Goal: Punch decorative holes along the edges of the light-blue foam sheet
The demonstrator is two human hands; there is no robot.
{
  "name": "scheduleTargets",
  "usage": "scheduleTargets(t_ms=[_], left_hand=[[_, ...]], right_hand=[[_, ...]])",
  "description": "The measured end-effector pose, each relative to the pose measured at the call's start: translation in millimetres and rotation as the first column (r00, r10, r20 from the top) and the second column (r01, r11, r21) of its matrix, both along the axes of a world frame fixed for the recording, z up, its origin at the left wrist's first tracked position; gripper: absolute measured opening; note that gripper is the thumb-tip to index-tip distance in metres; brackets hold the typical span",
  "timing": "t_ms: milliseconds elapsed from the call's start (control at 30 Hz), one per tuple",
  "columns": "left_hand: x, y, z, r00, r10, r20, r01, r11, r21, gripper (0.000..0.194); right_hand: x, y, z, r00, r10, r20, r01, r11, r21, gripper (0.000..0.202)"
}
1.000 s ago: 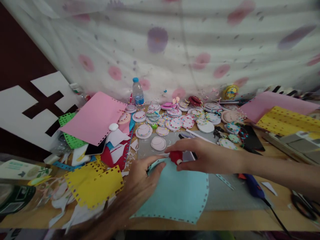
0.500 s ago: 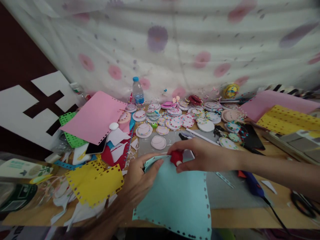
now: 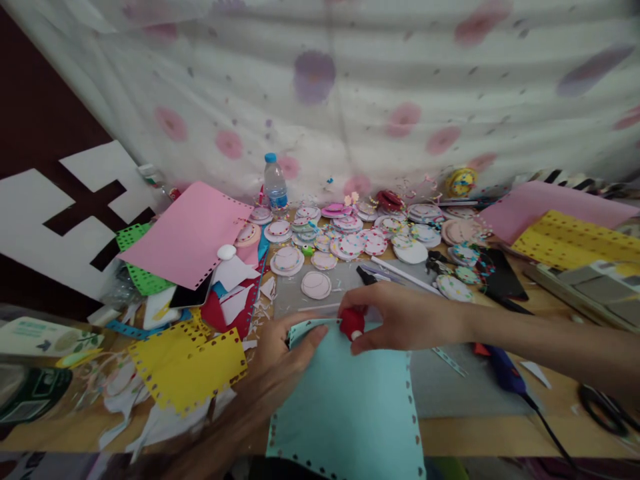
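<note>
Since the earlier frames the light-blue sheet (image 3: 350, 400) has turned: its long side now runs toward the near edge of the desk (image 3: 475, 437), where a second ago it lay broad and slanted, and the red punch (image 3: 352, 323) has shifted slightly left along the sheet's far edge.

The right hand (image 3: 400, 317) has its fingers (image 3: 361, 303) clenched around the punch, thumb below, seating it on the far rim of the sheet. The left hand (image 3: 283, 357) pinches the sheet's far-left corner, its fingers (image 3: 310, 337) pressing it flat just beside the punch.

Judging by the edges, the punching is well advanced: small holes line the right side, the left side and the near edge of the sheet, while the far edge under the punch appears to be the stretch in work. How much of it is already punched cannot be told, since the hands cover it.

Further out, a yellow punched sheet (image 3: 193, 370) lies to the left, a pink sheet (image 3: 187, 233) beyond it, decorated paper discs (image 3: 350, 243) crowd the far side near a water bottle (image 3: 275, 183), and a blue glue gun (image 3: 505, 373) rests to the right.
</note>
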State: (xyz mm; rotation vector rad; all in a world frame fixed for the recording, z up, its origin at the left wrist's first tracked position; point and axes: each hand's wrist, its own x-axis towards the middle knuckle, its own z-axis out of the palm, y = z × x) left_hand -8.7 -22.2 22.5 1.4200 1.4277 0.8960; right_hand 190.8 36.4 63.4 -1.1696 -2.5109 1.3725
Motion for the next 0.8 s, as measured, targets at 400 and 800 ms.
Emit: scheduleTargets(t_ms=[400,800], left_hand=[[-3,-8,-17.9,0.999,-0.011,-0.049,0.007,0.997,-0.073,0.023],[3,49,-10.3,0.796,-0.597,0.097,0.604,0.778,-0.174,0.048]], right_hand=[[-12,-3,-22.6,0.988,0.048,0.149,-0.062,0.994,0.086,0.016],[-28,9,-48.3,0.958,0.215,0.19,-0.246,0.956,0.16,0.006]])
